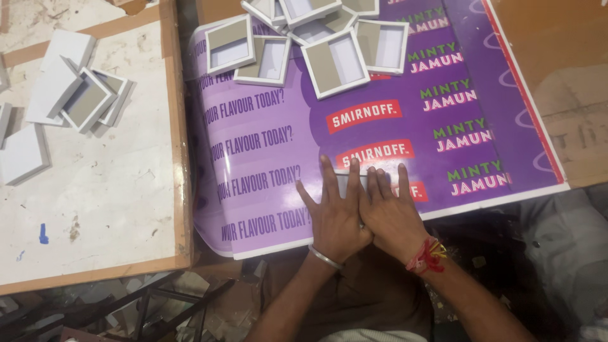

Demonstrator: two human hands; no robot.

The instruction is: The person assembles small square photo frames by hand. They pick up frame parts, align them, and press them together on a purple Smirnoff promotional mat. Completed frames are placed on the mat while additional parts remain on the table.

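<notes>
- Hands press side by side: the left hand (pixel 335 215) and the right hand (pixel 389 212) lie flat, fingers spread and straight, palms down on a small pale rectangular card piece (pixel 347 183) that shows only between the fingers; neither grip is closed around anything.
- That card piece lies on the large glossy purple printed sheet (pixel 278 145), near its front edge, just ahead of the person's lap.
- It looks light, thin and stiff, likely board with paper facing; the glossy sheet beneath may let it slide, so flat pressure suits it, and lifting is best done by its edges.
- The purple sheet curls at its left edge, so it seems flexible.
- A cluster of white-framed square card trays (pixel 304 38) lies at the far end of the sheet, well apart from the hands.
- More white card trays (pixel 76 88) sit on the worn white desk with wooden rim (pixel 180 126) to the left.
- Nothing stands between the hands and either pile.
</notes>
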